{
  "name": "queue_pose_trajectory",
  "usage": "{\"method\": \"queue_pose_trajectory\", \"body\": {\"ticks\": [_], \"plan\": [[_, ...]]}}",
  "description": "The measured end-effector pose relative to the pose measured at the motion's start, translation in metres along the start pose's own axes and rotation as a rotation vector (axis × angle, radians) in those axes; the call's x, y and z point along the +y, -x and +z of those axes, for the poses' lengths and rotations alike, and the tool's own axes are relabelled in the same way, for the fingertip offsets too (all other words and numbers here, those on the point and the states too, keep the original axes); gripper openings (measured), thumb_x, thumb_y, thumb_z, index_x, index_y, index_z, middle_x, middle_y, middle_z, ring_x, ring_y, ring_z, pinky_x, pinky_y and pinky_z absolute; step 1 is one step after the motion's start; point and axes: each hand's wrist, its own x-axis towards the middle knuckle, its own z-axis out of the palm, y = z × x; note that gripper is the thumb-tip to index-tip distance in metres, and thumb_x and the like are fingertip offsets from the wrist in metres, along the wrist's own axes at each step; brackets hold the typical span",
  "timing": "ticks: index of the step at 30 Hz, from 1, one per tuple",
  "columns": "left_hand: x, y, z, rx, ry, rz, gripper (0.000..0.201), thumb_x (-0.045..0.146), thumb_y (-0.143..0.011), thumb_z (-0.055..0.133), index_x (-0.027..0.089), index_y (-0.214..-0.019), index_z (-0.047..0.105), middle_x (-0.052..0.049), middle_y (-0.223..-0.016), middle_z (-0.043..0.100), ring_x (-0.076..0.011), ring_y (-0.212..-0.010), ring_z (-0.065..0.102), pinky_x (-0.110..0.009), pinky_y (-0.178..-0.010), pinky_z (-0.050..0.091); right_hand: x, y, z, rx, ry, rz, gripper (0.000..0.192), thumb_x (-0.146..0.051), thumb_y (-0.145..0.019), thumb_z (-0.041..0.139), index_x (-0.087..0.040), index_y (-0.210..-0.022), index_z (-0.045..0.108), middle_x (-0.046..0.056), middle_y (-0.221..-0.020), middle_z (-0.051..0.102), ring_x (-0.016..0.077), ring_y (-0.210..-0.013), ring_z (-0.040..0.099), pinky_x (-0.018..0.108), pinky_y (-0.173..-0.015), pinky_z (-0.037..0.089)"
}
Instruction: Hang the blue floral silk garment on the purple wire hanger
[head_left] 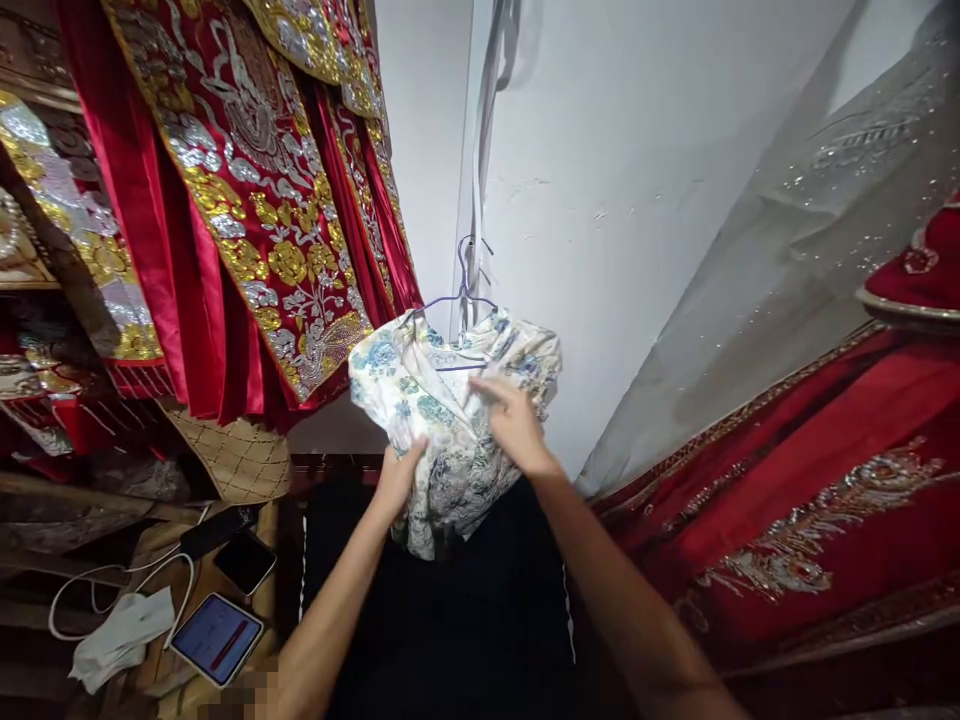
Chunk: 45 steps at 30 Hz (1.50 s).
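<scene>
In front of me a white floral blouse (442, 410) with blue and green flowers hangs on a thin purple hanger (463, 290). The hanger's hook is at a pale strap (478, 190) by the wall. My left hand (401, 478) holds the blouse's left side, thumb on the front and the other fingers hidden behind the cloth. Over the blouse's front, near the neckline, is my right hand (516, 425), its index finger stretched out and somewhat blurred. Nothing shows in that hand; whether it touches the fabric I cannot tell.
Red embroidered garments (247, 200) hang at left; another red gown (810, 520) and sheer sparkling fabric (720, 280) are at right. Low at left, a wooden surface (150, 550) bears a lit phone (217, 638), a dark phone (245, 560), a white cable (75, 590) and crumpled tissue (124, 635).
</scene>
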Motion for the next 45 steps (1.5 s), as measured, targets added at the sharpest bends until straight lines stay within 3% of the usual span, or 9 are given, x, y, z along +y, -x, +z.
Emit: {"method": "queue_pose_trajectory", "body": {"ticks": [3, 7, 13, 23, 28, 33, 38, 42, 45], "plan": [[-0.005, 0.019, 0.005, 0.011, -0.032, -0.021, 0.066, 0.041, -0.074, 0.083, 0.015, -0.131, 0.062, -0.016, -0.138, 0.064, -0.034, -0.133, 0.056, -0.048, -0.115, 0.041, 0.003, 0.04, 0.038, -0.059, -0.498, 0.235, 0.035, -0.022, -0.083, 0.048, -0.018, -0.106, 0.075, 0.01, -0.1, 0.076, 0.0254, -0.093, 0.072, 0.043, -0.083, 0.059], [0.014, 0.043, -0.001, -0.009, 0.045, -0.079, 0.069, 0.038, -0.076, 0.082, 0.02, -0.138, 0.057, -0.013, -0.138, 0.064, -0.0318, -0.132, 0.058, -0.046, -0.114, 0.044, 0.016, 0.073, 0.054, 0.34, -0.618, 0.511, 0.021, -0.04, -0.083, 0.059, -0.021, -0.089, 0.066, 0.003, -0.075, 0.068, 0.0162, -0.062, 0.063, 0.028, -0.055, 0.051], [0.033, 0.057, 0.0, -0.071, 0.068, -0.195, 0.072, 0.042, -0.071, 0.085, 0.019, -0.135, 0.061, -0.015, -0.132, 0.068, -0.0354, -0.131, 0.058, -0.05, -0.115, 0.043, 0.022, 0.067, 0.048, -0.008, -0.614, 0.609, 0.056, -0.072, -0.085, 0.056, -0.02, -0.064, 0.056, 0.002, -0.055, 0.057, 0.0131, -0.048, 0.051, 0.026, -0.045, 0.037], [0.038, 0.058, -0.006, -0.285, -0.063, -0.21, 0.061, 0.04, -0.076, 0.083, 0.019, -0.13, 0.065, -0.013, -0.133, 0.068, -0.0339, -0.131, 0.057, -0.046, -0.115, 0.041, 0.018, 0.077, 0.047, 0.009, -0.58, 0.609, 0.033, -0.049, -0.079, 0.065, -0.021, -0.065, 0.055, -0.002, -0.053, 0.054, 0.0117, -0.046, 0.043, 0.025, -0.044, 0.03], [0.017, 0.04, -0.029, 0.004, -0.361, -0.034, 0.047, 0.049, -0.085, 0.068, 0.015, -0.117, 0.068, -0.016, -0.122, 0.069, -0.037, -0.125, 0.058, -0.049, -0.109, 0.044, 0.014, 0.082, 0.035, 0.163, -0.581, 0.624, 0.028, -0.038, -0.084, 0.056, -0.023, -0.062, 0.048, -0.004, -0.051, 0.042, 0.0127, -0.048, 0.036, 0.027, -0.047, 0.026], [-0.015, 0.046, -0.029, 0.374, -0.745, 0.364, 0.064, 0.041, -0.086, 0.066, 0.018, -0.142, 0.045, -0.019, -0.138, 0.048, -0.0338, -0.129, 0.049, -0.049, -0.109, 0.04, 0.006, 0.091, 0.039, 0.154, -0.558, 0.593, 0.031, -0.038, -0.086, 0.056, -0.023, -0.059, 0.05, -0.004, -0.047, 0.04, 0.0131, -0.046, 0.034, 0.029, -0.048, 0.026], [-0.015, 0.059, 0.017, -0.087, -0.662, 0.44, 0.037, 0.023, -0.088, 0.057, 0.025, -0.124, 0.056, -0.008, -0.118, 0.061, -0.0245, -0.111, 0.059, -0.036, -0.099, 0.046, -0.007, 0.093, 0.058, -0.102, -0.61, 0.535, 0.029, -0.04, -0.083, 0.055, -0.021, -0.061, 0.058, -0.003, -0.042, 0.047, 0.0123, -0.04, 0.039, 0.026, -0.046, 0.029], [-0.009, 0.048, 0.033, -0.201, -0.671, 0.458, 0.004, 0.02, -0.086, 0.054, 0.022, -0.088, 0.057, -0.003, -0.084, 0.06, -0.0204, -0.081, 0.058, -0.031, -0.077, 0.046, -0.012, 0.08, 0.049, -0.136, -0.583, 0.571, 0.024, -0.035, -0.08, 0.055, -0.019, -0.063, 0.064, 0.0, -0.044, 0.058, 0.0103, -0.037, 0.039, 0.024, -0.042, 0.029], [-0.017, 0.04, 0.033, -0.242, -0.698, 0.449, 0.007, 0.026, -0.09, 0.054, 0.022, -0.084, 0.055, -0.003, -0.083, 0.059, -0.0199, -0.08, 0.058, -0.031, -0.076, 0.046, -0.014, 0.043, 0.033, -0.036, -0.592, 0.547, 0.024, -0.035, -0.079, 0.057, -0.018, -0.064, 0.064, 0.001, -0.046, 0.061, 0.0085, -0.036, 0.038, 0.022, -0.04, 0.027]]}}
